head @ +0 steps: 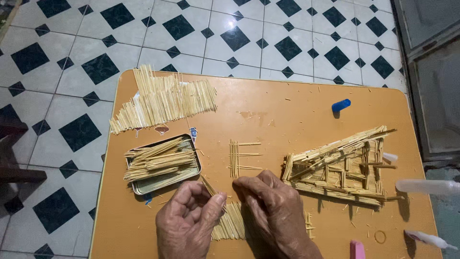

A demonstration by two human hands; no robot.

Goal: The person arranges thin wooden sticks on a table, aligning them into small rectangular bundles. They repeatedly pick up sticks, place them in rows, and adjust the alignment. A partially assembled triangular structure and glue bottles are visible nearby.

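My left hand pinches a thin wooden stick between thumb and fingers near the front of the orange table. My right hand rests palm down beside it, pressing on a flat panel of glued sticks. Just beyond my fingers lies a small comb-like piece of sticks. To the right sits a slanted stick frame structure.
A metal tin heaped with sticks sits at left, with a large spread of loose sticks behind it. A blue cap lies at the back right. Glue bottles and a pink object are at the right edge. Tiled floor surrounds the table.
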